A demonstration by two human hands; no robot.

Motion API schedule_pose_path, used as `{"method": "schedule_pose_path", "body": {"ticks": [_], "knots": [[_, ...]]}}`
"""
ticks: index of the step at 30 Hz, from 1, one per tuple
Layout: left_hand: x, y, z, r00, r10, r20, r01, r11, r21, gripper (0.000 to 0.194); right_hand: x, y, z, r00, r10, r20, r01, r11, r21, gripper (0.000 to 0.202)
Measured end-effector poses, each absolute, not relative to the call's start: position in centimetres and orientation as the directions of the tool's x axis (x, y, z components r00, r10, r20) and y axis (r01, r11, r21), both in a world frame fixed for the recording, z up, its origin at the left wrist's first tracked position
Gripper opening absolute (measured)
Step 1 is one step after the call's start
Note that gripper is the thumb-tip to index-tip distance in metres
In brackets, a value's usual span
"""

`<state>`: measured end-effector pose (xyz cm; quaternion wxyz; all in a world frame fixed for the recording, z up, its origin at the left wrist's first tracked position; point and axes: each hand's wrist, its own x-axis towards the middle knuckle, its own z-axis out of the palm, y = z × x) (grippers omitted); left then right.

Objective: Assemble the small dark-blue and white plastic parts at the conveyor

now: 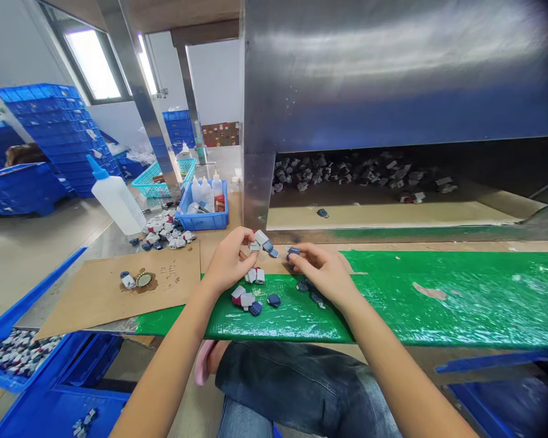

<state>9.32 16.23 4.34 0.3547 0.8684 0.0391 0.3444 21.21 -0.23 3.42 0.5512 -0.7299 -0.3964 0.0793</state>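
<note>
My left hand (pixel 231 258) is closed on a small white and dark blue piece (pixel 261 238) above the bench. To its right, my right hand (pixel 322 267) pinches a small dark blue piece (pixel 293 250) between thumb and fingers. Just below my left hand are white and red pieces (pixel 254 275). Nearer the green bench edge lies a cluster of white, red and blue pieces (pixel 245 300), with a single blue piece (pixel 274 300) beside it. Several dark blue pieces (pixel 314 293) lie under my right hand, partly hidden by it.
A cardboard sheet (pixel 91 289) holds a round cap (pixel 144 279). Behind it are a pile of pieces (pixel 164 230), a white bottle (pixel 119 201) and a blue basket (pixel 203 220). A metal booth (pixel 393 79) holds more pieces. Blue bins (pixel 91 365) stand lower left.
</note>
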Motion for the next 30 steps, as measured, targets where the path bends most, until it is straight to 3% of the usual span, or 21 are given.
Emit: {"method": "schedule_pose_path", "body": {"ticks": [9,14,18,26,30], "knots": [[9.1,15.9,4.7,0.810,0.407,0.422,-0.224,-0.450,0.864,0.026,21.2,-0.2,3.3,0.658,0.686,0.311,0.493,-0.080,-0.867,0.022],[8.9,15.8,5.5,0.845,0.401,0.355,-0.342,-0.105,0.934,0.030,21.3,-0.3,3.3,0.658,0.692,0.298,0.486,-0.086,-0.870,0.024],[8.6,16.1,6.1,0.859,0.448,0.250,-0.310,0.065,0.949,0.032,21.3,-0.3,3.3,0.656,0.697,0.288,0.474,-0.084,-0.876,0.024],[8.8,16.1,6.2,0.882,0.441,0.169,-0.226,0.079,0.971,0.025,21.1,-0.3,3.5,0.647,0.701,0.300,0.490,-0.081,-0.868,0.025],[9.2,16.1,5.7,0.888,0.441,0.132,-0.141,-0.014,0.990,0.018,21.2,-0.3,3.4,0.649,0.702,0.294,0.496,-0.098,-0.863,0.024]]}}
